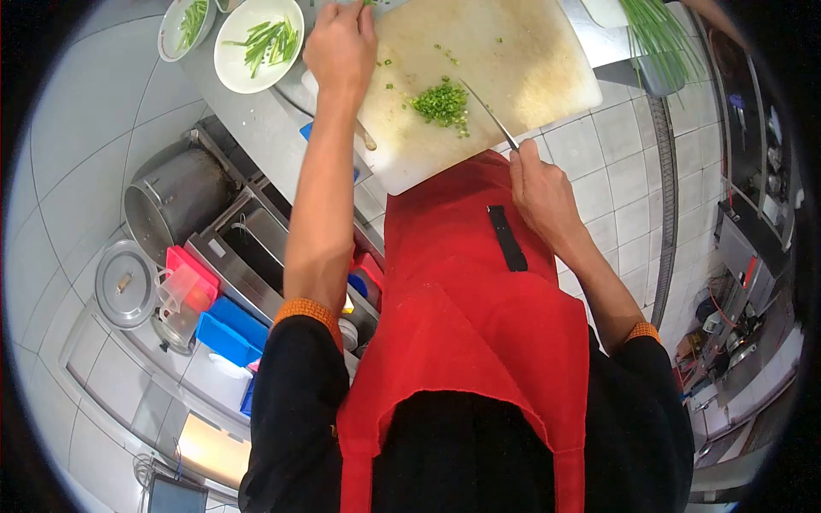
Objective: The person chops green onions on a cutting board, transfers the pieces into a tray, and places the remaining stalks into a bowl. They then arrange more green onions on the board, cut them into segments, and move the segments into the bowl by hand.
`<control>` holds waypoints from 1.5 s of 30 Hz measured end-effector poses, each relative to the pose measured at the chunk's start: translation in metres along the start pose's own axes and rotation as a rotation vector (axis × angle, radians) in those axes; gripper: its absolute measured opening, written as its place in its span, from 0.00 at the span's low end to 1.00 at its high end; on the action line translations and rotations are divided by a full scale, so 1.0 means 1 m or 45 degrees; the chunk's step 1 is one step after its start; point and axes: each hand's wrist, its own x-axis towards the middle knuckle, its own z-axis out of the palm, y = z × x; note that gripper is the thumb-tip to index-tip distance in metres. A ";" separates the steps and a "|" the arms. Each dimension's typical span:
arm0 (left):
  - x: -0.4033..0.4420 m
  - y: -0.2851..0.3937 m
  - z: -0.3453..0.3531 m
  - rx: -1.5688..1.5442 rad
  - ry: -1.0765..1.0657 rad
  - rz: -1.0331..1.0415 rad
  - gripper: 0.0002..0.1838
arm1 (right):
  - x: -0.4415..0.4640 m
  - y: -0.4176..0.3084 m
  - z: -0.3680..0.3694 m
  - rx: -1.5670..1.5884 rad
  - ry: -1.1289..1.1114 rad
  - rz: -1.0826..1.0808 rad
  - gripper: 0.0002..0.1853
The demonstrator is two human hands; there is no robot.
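Note:
My right hand (540, 184) grips a kitchen knife (491, 113), its blade slanting over the board toward the upper left. Beside the blade, a small heap of finely chopped green onion (440, 103) lies on the worn white cutting board (530, 60), with loose bits scattered above it. At the board's far left corner, my left hand (342, 47) has its fingers curled together; what they hold, if anything, is hidden at the top edge. Just left of that hand sits a white bowl (229, 56) with cut green lengths (267, 44) in it.
A second bowl (175, 44) with greens stands at the upper left. Long green stalks (658, 38) hang over a container (663, 77) at the upper right. A wooden-tipped handle (366, 137) pokes out by the board's left edge. Below left are a steel pot (167, 201) and blue bin (227, 332).

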 end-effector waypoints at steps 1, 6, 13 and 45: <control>0.015 0.000 0.001 -0.055 -0.112 0.000 0.10 | 0.001 0.001 -0.001 0.011 0.034 -0.013 0.10; 0.058 -0.004 0.003 -0.051 -0.358 -0.093 0.12 | 0.008 -0.002 -0.008 0.082 0.128 -0.054 0.08; -0.016 0.002 -0.063 -0.587 -0.534 -0.064 0.15 | 0.014 0.000 -0.012 0.115 0.175 -0.058 0.09; -0.120 0.014 -0.102 -0.445 -0.504 -0.993 0.19 | 0.013 0.027 -0.032 0.049 0.556 -0.350 0.16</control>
